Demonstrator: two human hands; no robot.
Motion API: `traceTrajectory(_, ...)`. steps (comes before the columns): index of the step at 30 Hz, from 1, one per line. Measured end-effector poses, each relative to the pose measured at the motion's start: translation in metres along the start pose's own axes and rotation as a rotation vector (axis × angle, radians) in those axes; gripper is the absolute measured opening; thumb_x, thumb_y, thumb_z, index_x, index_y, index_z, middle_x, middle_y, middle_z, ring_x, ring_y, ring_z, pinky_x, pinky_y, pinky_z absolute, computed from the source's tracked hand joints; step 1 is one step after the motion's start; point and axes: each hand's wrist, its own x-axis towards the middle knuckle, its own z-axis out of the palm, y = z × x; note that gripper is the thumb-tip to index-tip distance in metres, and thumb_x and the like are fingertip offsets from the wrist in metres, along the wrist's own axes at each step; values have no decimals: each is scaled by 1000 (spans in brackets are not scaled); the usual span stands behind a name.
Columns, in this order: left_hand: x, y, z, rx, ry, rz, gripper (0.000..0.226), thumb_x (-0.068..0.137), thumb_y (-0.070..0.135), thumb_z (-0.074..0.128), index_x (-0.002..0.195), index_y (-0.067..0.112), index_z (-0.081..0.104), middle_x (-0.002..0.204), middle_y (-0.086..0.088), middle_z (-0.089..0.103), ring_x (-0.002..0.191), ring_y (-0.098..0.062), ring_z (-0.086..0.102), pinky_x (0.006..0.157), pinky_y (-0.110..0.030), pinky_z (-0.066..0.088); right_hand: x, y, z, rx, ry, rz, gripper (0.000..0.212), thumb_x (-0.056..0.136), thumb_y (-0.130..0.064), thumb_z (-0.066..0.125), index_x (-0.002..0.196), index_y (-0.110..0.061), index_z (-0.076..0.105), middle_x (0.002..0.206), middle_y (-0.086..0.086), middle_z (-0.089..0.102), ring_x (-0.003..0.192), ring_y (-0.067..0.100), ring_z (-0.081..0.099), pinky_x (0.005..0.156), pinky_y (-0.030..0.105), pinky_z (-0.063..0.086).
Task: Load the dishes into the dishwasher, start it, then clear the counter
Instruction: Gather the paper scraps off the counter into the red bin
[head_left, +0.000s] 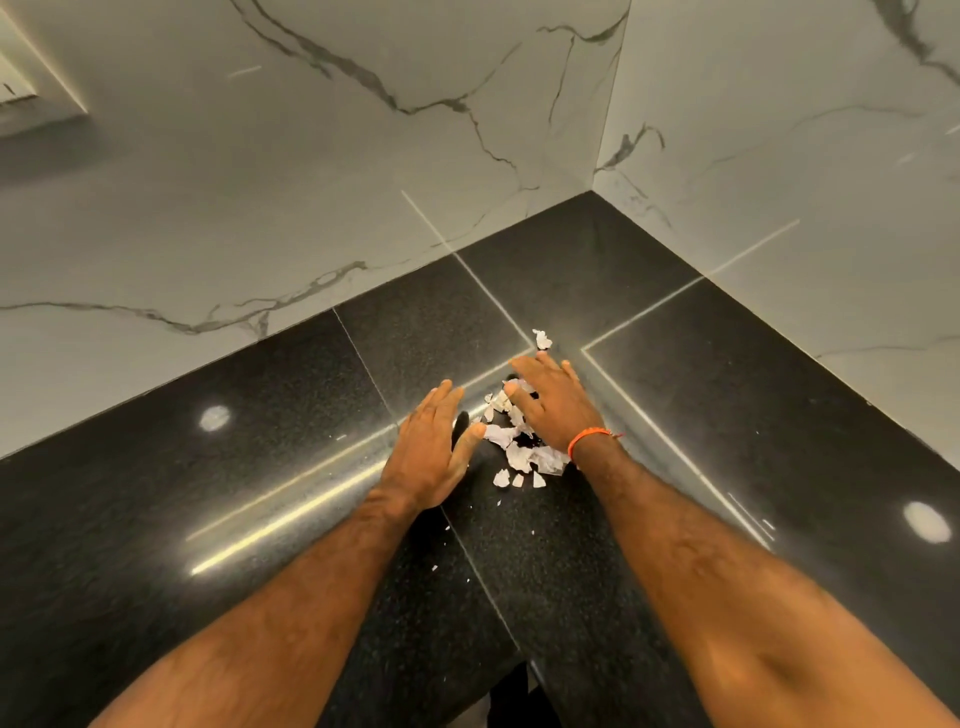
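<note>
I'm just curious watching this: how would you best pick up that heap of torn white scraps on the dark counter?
The scraps are thin, flat and loose, so there is probably no single part to pinch. Better to cup the heap's outer edges from both sides, left hand and right hand sweeping inward along the counter, then scoop under the gathered heap. One stray piece beyond the fingertips needs pulling in.
</note>
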Motion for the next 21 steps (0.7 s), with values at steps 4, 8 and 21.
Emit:
traceTrajectory(4, -3, 0, -1, -19, 10, -13, 70, 102, 59, 37, 159, 19, 28, 168, -3, 20, 155, -16, 17, 125, -45, 21, 21, -4, -1, 20, 161, 3, 49, 99, -47, 46, 140, -21, 52, 147, 3, 49, 140, 22, 39, 116, 48, 33)
traceTrajectory(8, -9, 1, 3, 5, -17, 8, 72, 102, 60, 37, 160, 18, 26, 168, -3, 20, 155, -16, 17, 127, -40, 16, 60, -4, -9, -130, -84, 120, 69, 102, -50, 41, 157, -13, 24, 167, 9, 12, 154, 27, 9, 124, 49, 12)
traceTrajectory(21, -2, 20, 25, -105, -77, 127, 75, 103, 60, 40, 162, 20, 17, 170, -3, 14, 157, -13, 6, 127, -44, 12, -5, -21, 7, -42, -65, 49, 47, 105, -43, 31, 141, -22, 55, 160, -1, 36, 152, 23, 19, 124, 46, 11)
